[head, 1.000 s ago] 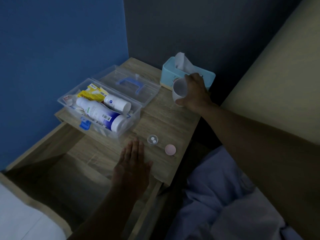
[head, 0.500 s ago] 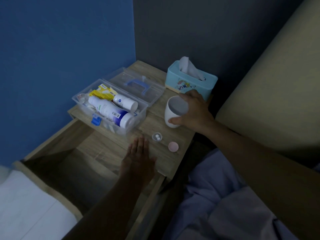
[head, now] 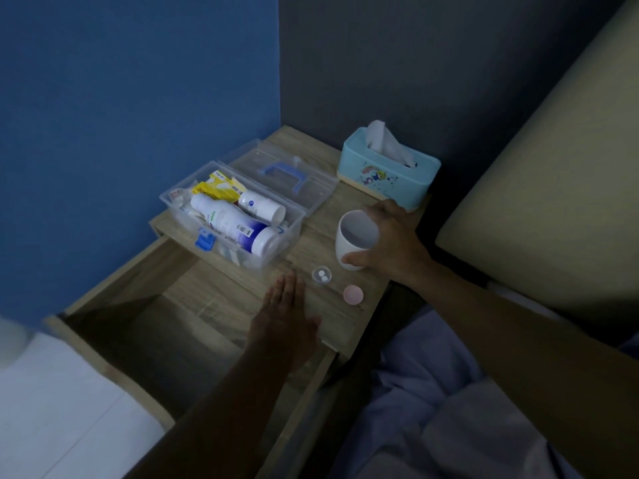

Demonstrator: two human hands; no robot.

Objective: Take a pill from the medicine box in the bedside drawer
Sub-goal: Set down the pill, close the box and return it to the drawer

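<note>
A clear plastic medicine box (head: 228, 252) stands open on the wooden bedside table (head: 318, 243), its lid with a blue handle (head: 287, 174) folded back. Inside lie white bottles and a yellow packet. In front of the box sits a small clear pill container (head: 321, 274) with two white pills, and its pink cap (head: 353, 294) lies beside it. My left hand (head: 285, 323) rests flat on the table's front edge, fingers apart. My right hand (head: 387, 242) grips a white cup (head: 356, 238) that stands on the table.
The drawer (head: 145, 337) below the tabletop is pulled out and looks dark inside. A light blue tissue box (head: 387, 171) stands at the back right. A bed with a beige headboard and pale bedding lies to the right. Blue wall on the left.
My right hand has brought the white cup from beside the tissue box down onto the table near the pill container. The left hand has stayed in place.
</note>
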